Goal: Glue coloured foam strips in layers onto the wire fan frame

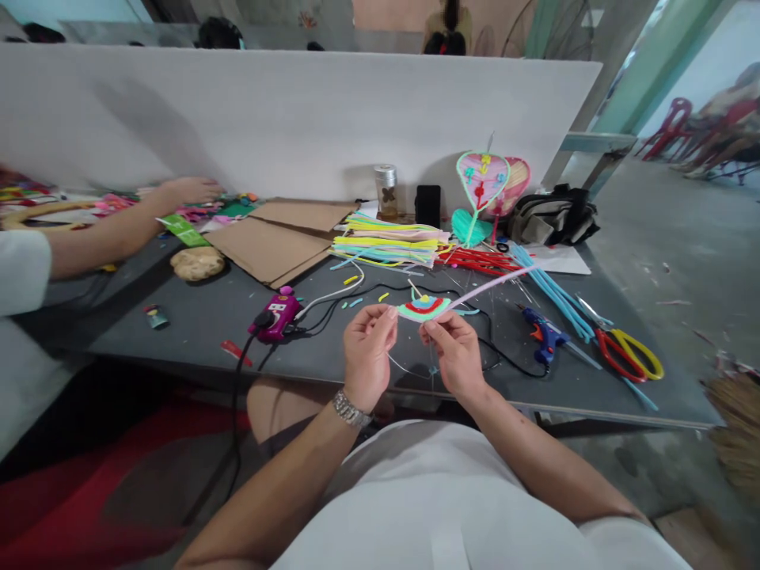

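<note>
Between my hands is a small rainbow-shaped piece made of coloured pipe cleaners, with bands of green, red, blue and yellow. My left hand pinches its left end between thumb and fingers. At the other end my right hand pinches the piece together with a pale lilac pipe cleaner, whose long free end points up to the right. Both hands are above the front part of the grey table. A blue glue gun lies to the right of my right hand.
Red-and-yellow scissors and blue pipe cleaners lie at the right. Behind my hands are bundled pipe cleaners, a jar, a phone and decorated fans. A purple power socket with cords stands left, near a co-worker's arm.
</note>
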### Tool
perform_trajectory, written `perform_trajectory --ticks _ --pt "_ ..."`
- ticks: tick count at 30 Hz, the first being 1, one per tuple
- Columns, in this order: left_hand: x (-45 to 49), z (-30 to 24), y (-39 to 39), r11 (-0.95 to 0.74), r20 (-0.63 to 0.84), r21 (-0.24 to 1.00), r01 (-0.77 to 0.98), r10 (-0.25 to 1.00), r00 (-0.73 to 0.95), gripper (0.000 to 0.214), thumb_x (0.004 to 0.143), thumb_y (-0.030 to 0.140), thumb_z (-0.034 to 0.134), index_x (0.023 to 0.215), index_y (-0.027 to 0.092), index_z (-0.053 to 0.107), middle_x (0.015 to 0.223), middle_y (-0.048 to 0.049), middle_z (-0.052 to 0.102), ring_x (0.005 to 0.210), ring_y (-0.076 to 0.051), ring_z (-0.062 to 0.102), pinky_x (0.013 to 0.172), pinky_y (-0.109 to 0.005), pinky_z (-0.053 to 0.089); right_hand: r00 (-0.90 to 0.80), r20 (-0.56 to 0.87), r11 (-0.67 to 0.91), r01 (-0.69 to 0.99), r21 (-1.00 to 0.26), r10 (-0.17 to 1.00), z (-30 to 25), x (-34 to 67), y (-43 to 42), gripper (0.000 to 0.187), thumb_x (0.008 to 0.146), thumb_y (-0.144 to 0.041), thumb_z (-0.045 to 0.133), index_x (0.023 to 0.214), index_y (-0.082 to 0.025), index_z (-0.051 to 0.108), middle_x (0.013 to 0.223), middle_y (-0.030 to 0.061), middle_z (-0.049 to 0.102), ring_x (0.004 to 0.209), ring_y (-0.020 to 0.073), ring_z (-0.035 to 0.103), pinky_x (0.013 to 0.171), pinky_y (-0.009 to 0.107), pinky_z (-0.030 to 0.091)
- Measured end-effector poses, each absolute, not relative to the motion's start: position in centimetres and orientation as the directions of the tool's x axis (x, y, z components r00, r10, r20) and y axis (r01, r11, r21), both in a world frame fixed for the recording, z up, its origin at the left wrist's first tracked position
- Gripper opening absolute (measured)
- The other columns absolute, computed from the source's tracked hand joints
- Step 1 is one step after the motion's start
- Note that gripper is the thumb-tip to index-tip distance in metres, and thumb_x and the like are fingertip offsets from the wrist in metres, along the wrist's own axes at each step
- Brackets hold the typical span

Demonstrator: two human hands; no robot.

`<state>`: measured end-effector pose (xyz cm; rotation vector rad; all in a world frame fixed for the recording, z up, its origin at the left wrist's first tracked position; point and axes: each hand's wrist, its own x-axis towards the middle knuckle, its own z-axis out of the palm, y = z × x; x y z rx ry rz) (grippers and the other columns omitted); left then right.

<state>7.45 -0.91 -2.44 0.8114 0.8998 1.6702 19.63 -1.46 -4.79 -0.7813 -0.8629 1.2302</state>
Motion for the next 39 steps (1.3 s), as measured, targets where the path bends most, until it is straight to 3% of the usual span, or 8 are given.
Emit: perform_trajectory --ticks 5,13,18,25,33,39 --pt "7.7 -2.9 -0.2 -0.318 0.182 0.858 -0.402 0.923 -0.34 0.029 0.071 0.033 0.088 0.086 0.019 0.067 0.072 0.0025 0.064 0.055 -0.007 0.056 0.044 -0.015 0.034 0.18 0.142 0.209 -0.443 -0.872 0.973 -5.0 19.4 -1.7 0.023 0.074 -0.036 0.086 0.073 -0.022 0.068 0.067 -0.002 0.071 0.064 0.0133 0.061 0.067 0.027 0.048" --pt "7.7 -3.6 0.5 -0.467 0.387 0.877 -0.108 0.822 -0.417 0.022 0.08 0.035 0.083 0.085 0.017 0.072 0.074 -0.0015 0.072 0.06 -0.011 0.065 0.053 -0.02 0.049 0.213 0.155 0.234 -0.426 -0.874 0.965 -5.0 19.2 -1.7 0.023 0.075 -0.037 0.087 0.074 -0.022 0.069 0.067 -0.0019 0.071 0.064 0.0132 0.062 0.067 0.028 0.051" --pt "7.7 -4.0 0.8 -0.516 0.441 0.855 -0.056 0.779 -0.445 0.016 0.08 0.031 0.082 0.086 0.017 0.076 0.075 -0.0026 0.075 0.06 -0.011 0.068 0.055 -0.02 0.053 0.223 0.167 0.249 -0.422 -0.871 0.96 -5.4 19.2 -1.7 0.023 0.075 -0.038 0.086 0.075 -0.022 0.069 0.068 -0.0018 0.072 0.064 0.0135 0.062 0.068 0.028 0.051" --pt "7.8 -4.2 1.2 -0.533 0.462 0.846 -0.027 0.757 -0.461 0.018 0.079 0.032 0.083 0.087 0.017 0.078 0.08 -0.0055 0.078 0.062 -0.013 0.069 0.06 -0.024 0.058 0.234 0.193 0.277 -0.413 -0.867 0.953 -5.3 19.2 -1.5 0.025 0.074 -0.038 0.086 0.074 -0.022 0.067 0.069 -0.0016 0.072 0.065 0.0139 0.063 0.068 0.029 0.052" --pt "6.9 -3.9 0.9 -0.469 0.442 0.883 0.01 0.825 -0.351 0.02 0.082 0.036 0.08 0.089 0.017 0.08 0.085 -0.0078 0.079 0.068 -0.014 0.069 0.061 -0.025 0.055 0.227 0.207 0.284 -0.391 -0.875 0.952 -5.6 19.4 -1.3 0.02 0.078 -0.034 0.084 0.077 -0.022 0.068 0.069 -0.0026 0.071 0.066 0.0136 0.063 0.069 0.029 0.051" --pt "6.3 -3.2 0.6 -0.391 0.355 0.918 -0.068 0.886 -0.298 0.023 0.078 0.036 0.083 0.091 0.017 0.08 0.088 -0.008 0.079 0.072 -0.015 0.069 0.064 -0.026 0.054 0.212 0.244 0.306 -0.345 -0.887 0.947 -5.4 19.5 -1.1 0.02 0.081 -0.036 0.081 0.077 -0.022 0.067 0.07 -0.0025 0.068 0.067 0.014 0.061 0.07 0.029 0.05"
